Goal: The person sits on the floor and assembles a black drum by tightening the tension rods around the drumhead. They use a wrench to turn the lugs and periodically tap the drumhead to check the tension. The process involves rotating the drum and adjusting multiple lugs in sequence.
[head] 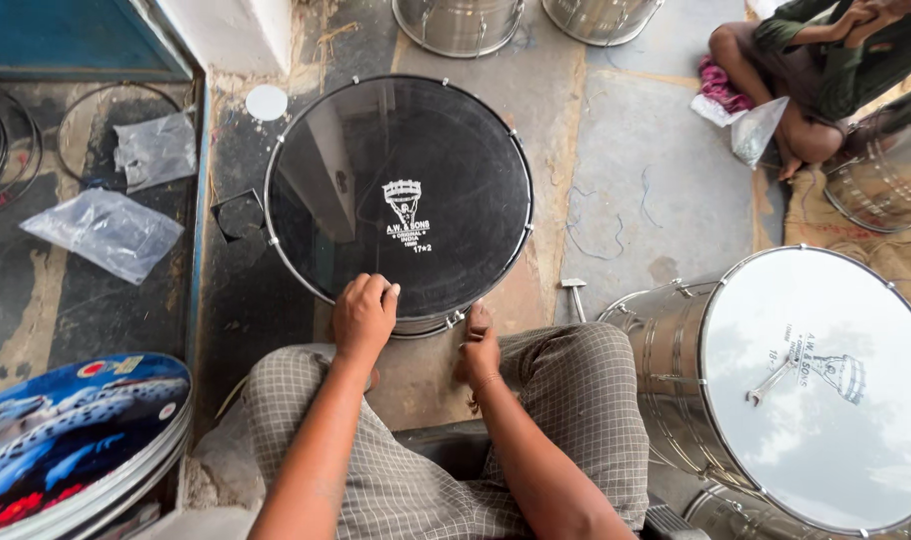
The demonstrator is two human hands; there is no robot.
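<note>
Our left hand [364, 315] rests curled, fingers bent, on the near rim of the black drumhead [401, 190]; it holds nothing we can see. Our right hand [481, 350] closes at the drum's lower edge near a tension lug [456, 320]; whether it grips a tool, we cannot tell. The drum sits centre frame on the floor [626, 150], head already seated and hooped. A finished white-headed drum [826, 385] stands lower right, and a small metal key [576, 295] lies between the two drums.

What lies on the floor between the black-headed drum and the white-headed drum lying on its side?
In the head view, a small metal T-shaped tool lies on the bare floor between the black-headed drum and the white-headed drum.
</note>
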